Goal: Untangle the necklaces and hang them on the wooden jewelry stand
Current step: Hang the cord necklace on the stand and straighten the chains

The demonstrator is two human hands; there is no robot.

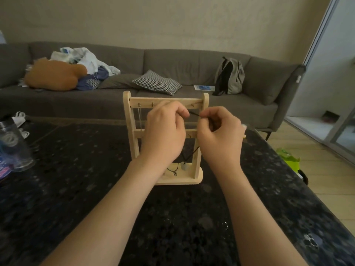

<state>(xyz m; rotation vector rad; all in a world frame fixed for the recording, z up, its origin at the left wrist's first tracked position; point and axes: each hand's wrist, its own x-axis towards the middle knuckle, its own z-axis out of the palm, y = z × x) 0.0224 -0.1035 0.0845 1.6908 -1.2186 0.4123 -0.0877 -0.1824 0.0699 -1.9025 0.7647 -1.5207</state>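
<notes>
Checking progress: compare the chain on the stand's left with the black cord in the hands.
The chain is pale; the cord is black. The chain hangs straight from a hook on the stand, untouched; the cord is pinched between the left hand and the right hand, in front of the stand. Both are thin strands.

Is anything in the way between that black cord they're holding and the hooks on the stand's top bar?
Nothing visible is. The left hand and right hand pinch the black cord just in front of the top bar. A thin chain hangs near the bar's left end, apart from the cord.
</notes>
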